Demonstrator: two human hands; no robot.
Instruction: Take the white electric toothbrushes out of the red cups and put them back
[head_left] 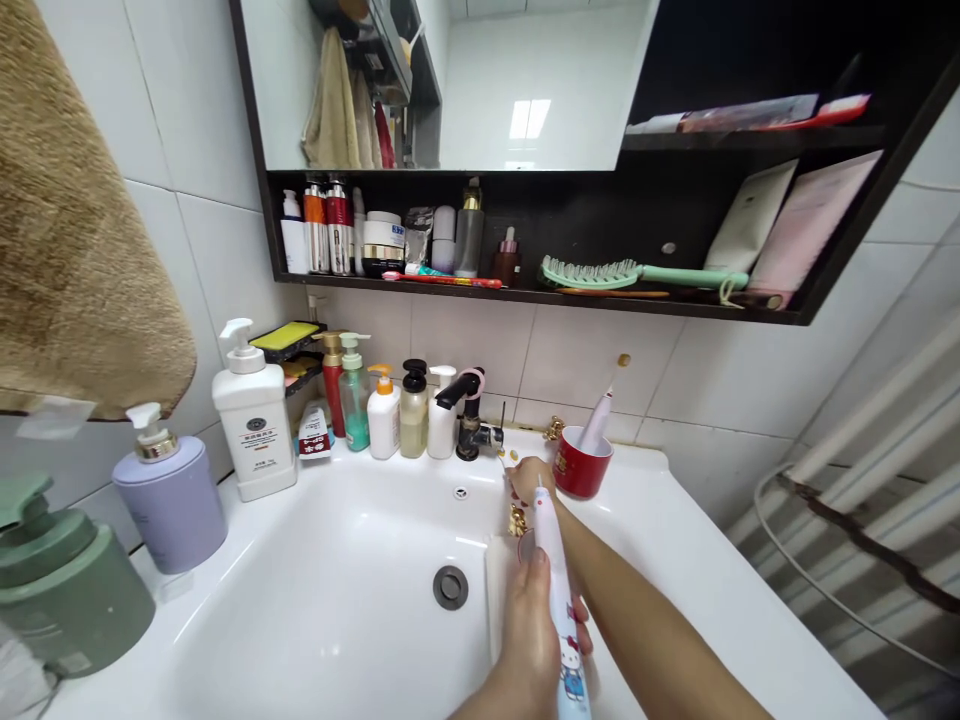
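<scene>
A white electric toothbrush [561, 610] with a cartoon cat print lies across the right side of the white sink [315, 560]. My left hand [525, 640] is closed round its handle, thumb on top. My right hand [529, 478] reaches in from the lower right and is curled around the brush's upper end, just in front of a red cup [581, 468]. A second toothbrush [600, 415] stands in that cup. A small gold piece [517, 520] sits under my right hand; what it is I cannot make out.
A black tap [469, 410] stands behind the basin, the drain [450, 587] in its middle. Several pump bottles [382, 410] line the back rim; a white one [253, 420] and a purple one [169, 490] stand left. A brown towel [75, 220] hangs left; a shelf [525, 292] holds cosmetics.
</scene>
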